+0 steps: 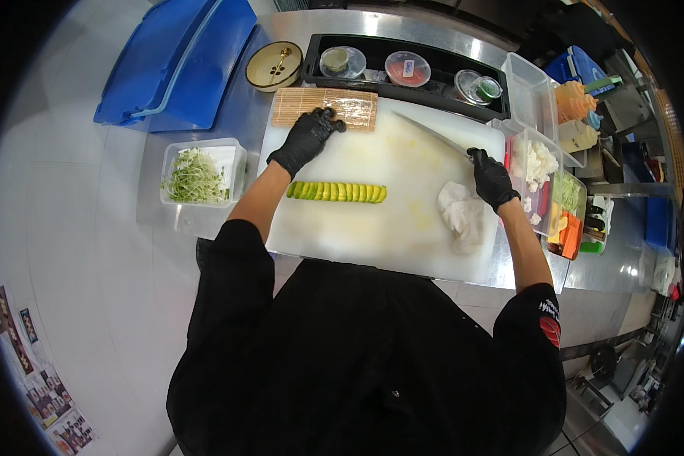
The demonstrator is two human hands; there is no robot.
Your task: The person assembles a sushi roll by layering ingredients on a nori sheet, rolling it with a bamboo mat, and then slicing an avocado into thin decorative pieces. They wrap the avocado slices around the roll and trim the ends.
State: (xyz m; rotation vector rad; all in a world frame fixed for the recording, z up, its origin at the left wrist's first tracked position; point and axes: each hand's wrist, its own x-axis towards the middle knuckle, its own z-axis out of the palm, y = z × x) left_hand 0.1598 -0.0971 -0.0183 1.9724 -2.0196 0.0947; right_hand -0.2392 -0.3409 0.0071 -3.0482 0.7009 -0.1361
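My left hand [309,138], in a black glove, lies over the front part of a bamboo rolling mat [356,109] with a shiny film on it. Whether its fingers grip the mat cannot be made out. In my right hand [492,178], also gloved, is the handle of a long kitchen knife [433,133]; its blade points up and left over the white cutting board [342,236]. A row of thin avocado slices [337,192] lies on the board below my left hand. Under the right hand rests a crumpled white cloth [460,216].
Behind the board stands a black tray [370,80] with lidded tubs, beside a bowl [273,65]. Left are a container of sprouts [196,176] and a blue bin [176,62]. Right are a container of white food pieces [534,165], carrot sticks [571,233] and sauce bottles [575,105].
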